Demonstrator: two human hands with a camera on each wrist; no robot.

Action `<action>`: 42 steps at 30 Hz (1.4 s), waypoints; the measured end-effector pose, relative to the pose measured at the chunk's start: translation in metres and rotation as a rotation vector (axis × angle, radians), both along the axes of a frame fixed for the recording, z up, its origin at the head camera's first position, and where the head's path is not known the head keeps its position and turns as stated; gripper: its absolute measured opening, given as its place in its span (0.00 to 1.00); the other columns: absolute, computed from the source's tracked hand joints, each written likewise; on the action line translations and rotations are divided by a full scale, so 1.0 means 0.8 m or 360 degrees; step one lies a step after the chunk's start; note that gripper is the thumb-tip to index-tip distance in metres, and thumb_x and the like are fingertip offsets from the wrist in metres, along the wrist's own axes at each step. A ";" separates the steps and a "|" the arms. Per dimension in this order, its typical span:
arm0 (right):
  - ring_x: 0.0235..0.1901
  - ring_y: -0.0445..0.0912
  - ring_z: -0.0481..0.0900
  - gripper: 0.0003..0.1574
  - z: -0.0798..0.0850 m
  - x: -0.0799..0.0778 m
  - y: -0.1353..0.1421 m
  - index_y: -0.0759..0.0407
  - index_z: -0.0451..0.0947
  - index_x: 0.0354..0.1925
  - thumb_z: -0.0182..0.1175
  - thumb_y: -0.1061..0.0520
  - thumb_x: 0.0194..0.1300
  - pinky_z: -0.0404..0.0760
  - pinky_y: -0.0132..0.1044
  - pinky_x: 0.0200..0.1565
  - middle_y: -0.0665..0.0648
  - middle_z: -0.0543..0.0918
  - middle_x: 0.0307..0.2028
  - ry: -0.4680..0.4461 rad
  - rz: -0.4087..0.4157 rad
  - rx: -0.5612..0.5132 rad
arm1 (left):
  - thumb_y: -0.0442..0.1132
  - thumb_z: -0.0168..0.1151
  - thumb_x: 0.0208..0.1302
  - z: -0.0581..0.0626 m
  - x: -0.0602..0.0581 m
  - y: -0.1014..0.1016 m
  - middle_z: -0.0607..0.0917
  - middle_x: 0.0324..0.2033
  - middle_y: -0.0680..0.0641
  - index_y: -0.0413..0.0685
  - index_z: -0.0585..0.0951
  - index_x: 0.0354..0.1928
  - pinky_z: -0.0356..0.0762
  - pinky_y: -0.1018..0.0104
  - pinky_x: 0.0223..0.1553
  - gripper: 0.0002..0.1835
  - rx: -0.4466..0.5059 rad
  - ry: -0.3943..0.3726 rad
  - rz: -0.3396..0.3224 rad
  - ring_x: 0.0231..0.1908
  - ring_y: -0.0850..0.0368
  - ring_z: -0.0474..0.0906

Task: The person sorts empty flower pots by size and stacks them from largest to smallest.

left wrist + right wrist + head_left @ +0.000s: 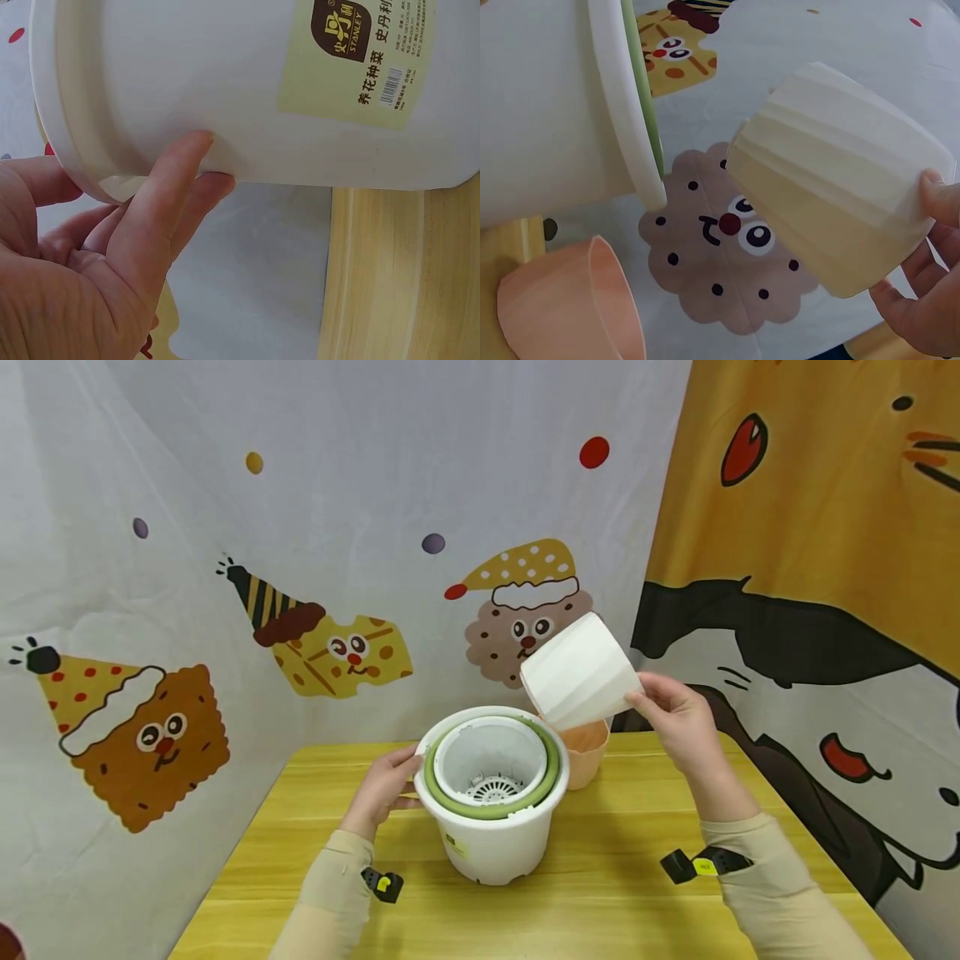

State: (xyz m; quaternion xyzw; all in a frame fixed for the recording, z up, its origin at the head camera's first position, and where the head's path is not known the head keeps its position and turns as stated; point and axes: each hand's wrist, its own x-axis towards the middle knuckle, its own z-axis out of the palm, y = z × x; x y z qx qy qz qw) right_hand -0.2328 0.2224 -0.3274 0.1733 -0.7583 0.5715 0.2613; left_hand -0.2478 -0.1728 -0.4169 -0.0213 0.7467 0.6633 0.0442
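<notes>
A large white flowerpot (495,852) stands upright on the table, a yellow label (360,60) on its side. Inside it sits a green-rimmed pot (551,772), and within that a whitish pot (491,747) with a slotted bottom. My left hand (384,789) grips the large pot's rim at its left side, seen close in the left wrist view. Up to the right, my right hand (678,718) pinches a small white faceted flowerpot (581,672) by one end. That pot is tilted in the air, apart from the stack; its inside is hidden.
A peach-coloured pot (570,300) stands on the table behind the stack's right side, partly hidden in the head view by the raised pot. The wood-grain table (615,893) meets a cartoon-printed cloth (360,485) at the back.
</notes>
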 end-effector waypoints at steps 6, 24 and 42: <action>0.38 0.39 0.79 0.17 0.000 0.000 -0.010 0.70 0.80 0.53 0.61 0.62 0.69 0.79 0.23 0.46 0.39 0.84 0.39 -0.0006 0.0003 0.0049 | 0.42 0.54 0.75 -0.002 -0.003 -0.001 0.80 0.55 0.38 0.43 0.73 0.68 0.87 0.55 0.33 0.24 0.0019 -0.0013 0.0007 0.35 0.50 0.85; 0.37 0.34 0.80 0.13 -0.005 -0.003 -0.038 0.73 0.81 0.49 0.61 0.70 0.66 0.81 0.24 0.41 0.37 0.84 0.39 0.0079 0.0164 0.0038 | 0.41 0.54 0.74 -0.003 -0.005 -0.003 0.80 0.56 0.36 0.41 0.72 0.68 0.87 0.55 0.32 0.24 0.0049 -0.0021 -0.0006 0.35 0.51 0.85; 0.43 0.32 0.79 0.14 -0.017 -0.011 -0.065 0.67 0.86 0.44 0.66 0.73 0.58 0.80 0.24 0.47 0.63 0.87 0.41 0.0294 0.0166 0.0371 | 0.40 0.54 0.74 -0.002 -0.002 -0.002 0.79 0.57 0.36 0.41 0.72 0.69 0.87 0.56 0.31 0.24 0.0087 -0.0020 -0.0003 0.34 0.51 0.86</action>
